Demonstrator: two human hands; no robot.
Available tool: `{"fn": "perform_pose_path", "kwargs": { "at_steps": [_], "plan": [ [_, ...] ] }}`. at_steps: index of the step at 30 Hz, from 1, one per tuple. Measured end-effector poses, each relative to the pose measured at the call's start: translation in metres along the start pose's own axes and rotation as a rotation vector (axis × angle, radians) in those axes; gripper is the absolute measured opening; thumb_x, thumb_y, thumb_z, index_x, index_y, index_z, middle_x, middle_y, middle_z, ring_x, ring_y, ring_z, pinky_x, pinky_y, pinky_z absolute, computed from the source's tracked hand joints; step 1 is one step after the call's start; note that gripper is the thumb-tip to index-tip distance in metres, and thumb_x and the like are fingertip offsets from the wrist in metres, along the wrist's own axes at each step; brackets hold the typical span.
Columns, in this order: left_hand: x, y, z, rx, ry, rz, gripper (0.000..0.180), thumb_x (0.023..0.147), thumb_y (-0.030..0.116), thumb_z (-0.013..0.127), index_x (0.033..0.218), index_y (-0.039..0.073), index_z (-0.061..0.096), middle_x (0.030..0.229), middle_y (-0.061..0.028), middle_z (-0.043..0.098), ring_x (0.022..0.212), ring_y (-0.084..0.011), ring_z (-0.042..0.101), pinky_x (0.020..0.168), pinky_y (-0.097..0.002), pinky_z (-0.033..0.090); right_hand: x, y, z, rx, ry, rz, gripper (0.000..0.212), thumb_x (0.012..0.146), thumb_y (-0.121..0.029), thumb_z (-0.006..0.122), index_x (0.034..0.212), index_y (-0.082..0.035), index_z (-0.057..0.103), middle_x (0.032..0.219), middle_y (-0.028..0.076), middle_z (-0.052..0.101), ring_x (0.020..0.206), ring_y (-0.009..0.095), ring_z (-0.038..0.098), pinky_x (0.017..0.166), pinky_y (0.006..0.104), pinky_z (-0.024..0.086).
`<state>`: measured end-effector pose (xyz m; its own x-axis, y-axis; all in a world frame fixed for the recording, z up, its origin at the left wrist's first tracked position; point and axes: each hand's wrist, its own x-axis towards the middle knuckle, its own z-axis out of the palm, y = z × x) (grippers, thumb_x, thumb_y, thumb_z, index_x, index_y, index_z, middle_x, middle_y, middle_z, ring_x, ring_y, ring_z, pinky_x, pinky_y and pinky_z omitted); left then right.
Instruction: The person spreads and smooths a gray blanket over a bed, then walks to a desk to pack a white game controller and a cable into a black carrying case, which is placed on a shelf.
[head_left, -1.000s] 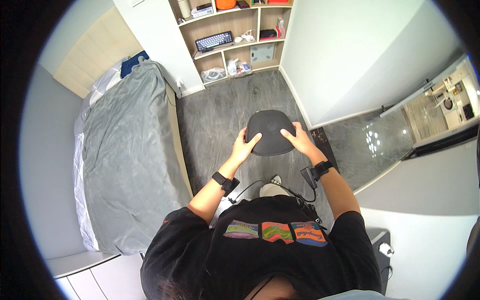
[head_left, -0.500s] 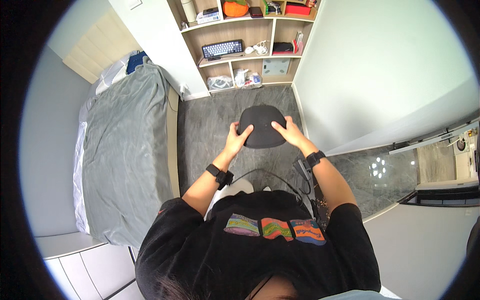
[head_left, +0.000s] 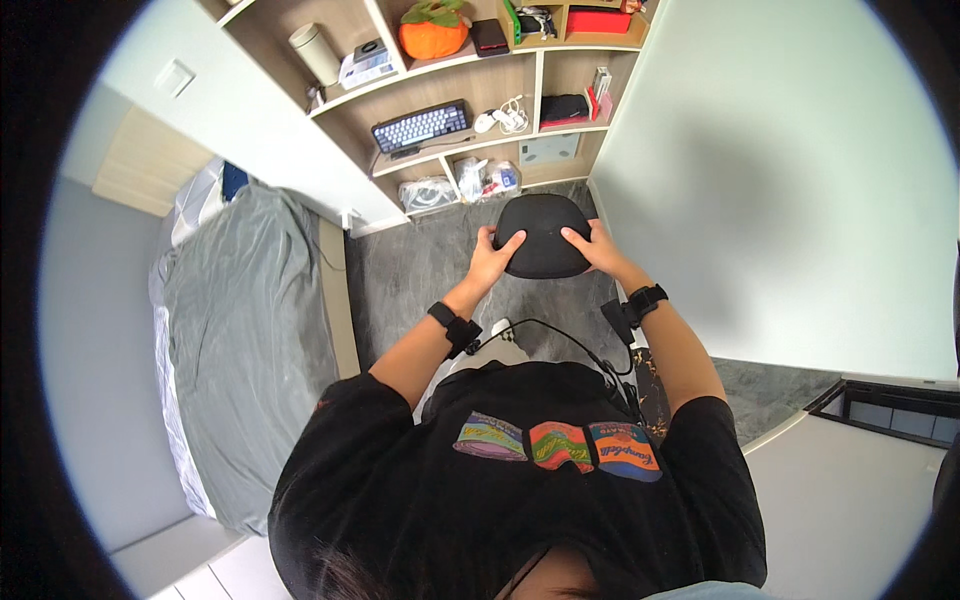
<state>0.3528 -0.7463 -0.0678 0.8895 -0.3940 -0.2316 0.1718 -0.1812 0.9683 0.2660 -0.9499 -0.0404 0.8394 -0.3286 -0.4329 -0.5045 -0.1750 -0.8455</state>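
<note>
Out in front of me, between both hands, is a black rounded case [head_left: 545, 238] with a smooth matte top. My left hand [head_left: 493, 255] grips its left side, the thumb lying on top and the fingers mostly hidden beneath. On the opposite side my right hand [head_left: 597, 248] holds it the same way, thumb on the upper face. The case looks closed, and its underside is out of sight. Each wrist wears a black strap with a small module, and a black cable [head_left: 560, 330] hangs between my forearms.
A built-in shelf [head_left: 470, 65] ahead holds a keyboard [head_left: 420, 127], an orange plush [head_left: 433, 35] and plastic bags. To the left stands a bed [head_left: 250, 340] with a grey blanket. A pale wall [head_left: 770, 200] rises on the right, and dark grey flooring [head_left: 410, 285] lies below.
My view has moved nearer to the shelf and turned, so the doorway scene at right has left the picture. Both hands still hold the case, now slightly farther right and up in view.
</note>
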Motion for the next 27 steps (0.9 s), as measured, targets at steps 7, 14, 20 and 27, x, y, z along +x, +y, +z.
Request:
{"fn": "perform_pose_path", "kwargs": {
  "at_steps": [7,14,20,27],
  "plan": [
    [0.157,0.014,0.062,0.030,-0.160,-0.004,0.074,0.072,0.043,0.071,0.114,-0.007,0.036,0.104,-0.0222,0.053,0.091,-0.0245,0.057,0.076,-0.0332,0.048,0.110,-0.003,-0.073,0.263,0.091,0.115,0.089,0.072,-0.048,0.068,0.125,0.008,0.023,0.119,0.026,0.040,0.097,0.035,0.055,0.059,0.0445,0.055],
    [0.253,-0.001,0.123,-0.003,-0.250,-0.240,0.073,0.074,0.039,0.071,0.117,-0.003,0.031,0.108,-0.0208,0.050,0.099,-0.0248,0.053,0.082,-0.0339,0.045,0.232,0.031,-0.128,0.302,0.109,0.118,0.087,0.073,-0.047,0.069,0.129,-0.004,0.020,0.117,0.023,0.044,0.096,0.033,0.056,0.064,0.0462,0.055],
    [0.329,-0.006,0.164,-0.109,-0.090,-0.338,0.077,0.074,0.041,0.071,0.122,-0.001,0.027,0.111,-0.0210,0.049,0.099,-0.0254,0.054,0.081,-0.0344,0.046,0.328,0.048,-0.164,0.270,0.064,0.074,0.087,0.071,-0.046,0.071,0.130,-0.006,0.020,0.118,0.024,0.043,0.097,0.034,0.056,0.066,0.0489,0.054],
    [0.422,-0.018,0.192,-0.071,-0.139,-0.327,0.068,0.075,0.023,0.072,0.125,0.003,0.031,0.115,-0.0129,0.051,0.099,-0.0241,0.054,0.078,-0.0343,0.048,0.414,0.036,-0.191,0.273,0.143,0.083,0.076,0.071,-0.042,0.073,0.120,0.002,0.034,0.110,0.021,0.053,0.102,0.027,0.054,0.084,0.0321,0.045]
  ]
}}
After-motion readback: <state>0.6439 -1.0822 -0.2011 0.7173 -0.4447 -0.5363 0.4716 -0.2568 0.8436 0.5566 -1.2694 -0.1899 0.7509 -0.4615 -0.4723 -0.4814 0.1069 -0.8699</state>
